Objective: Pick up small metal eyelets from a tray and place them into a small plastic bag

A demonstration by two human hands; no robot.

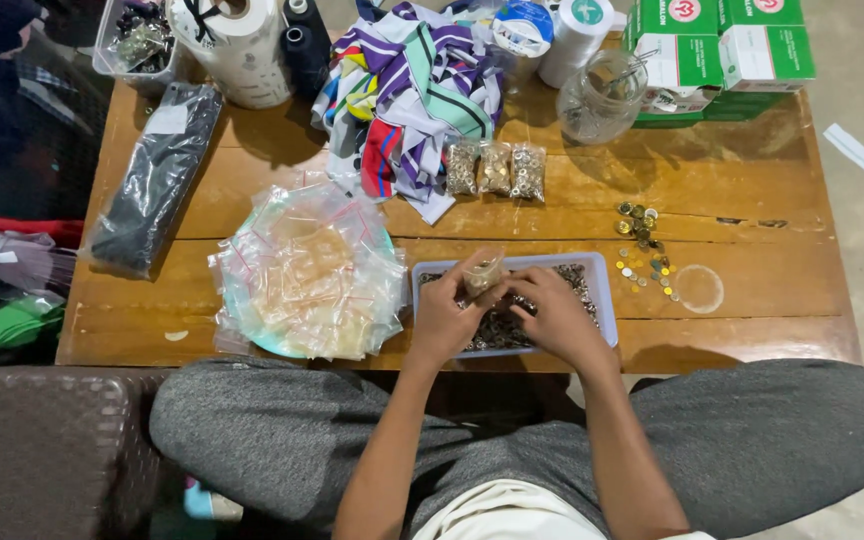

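Two hands at lower centre of the frame, over a shallow pale tray [602,300] of small dark metal pieces on a wooden tabletop [752,190]. Left hand [444,318] grasping a small clear bag [483,274], pinched upright at the tray's upper edge; right hand [556,318] curled down into the pieces, fingers closed as if gathering some, though not clear whether any are actually held. Left of the tray, a heap of empty clear zip bags [310,270] on a round plate; above, three filled little bags [497,168] just beside a bundle of striped fabric [414,90]. Right of the tray, loose gold and coloured metal bits [644,255] scattered on the wood. Likely risks, judged from this: pieces missing the narrow bag mouth and bouncing off the tray toward the tabletop's near edge and the lap below; bag slipping or tipping under a light pinch; loose bits to the right swept off by a forearm.
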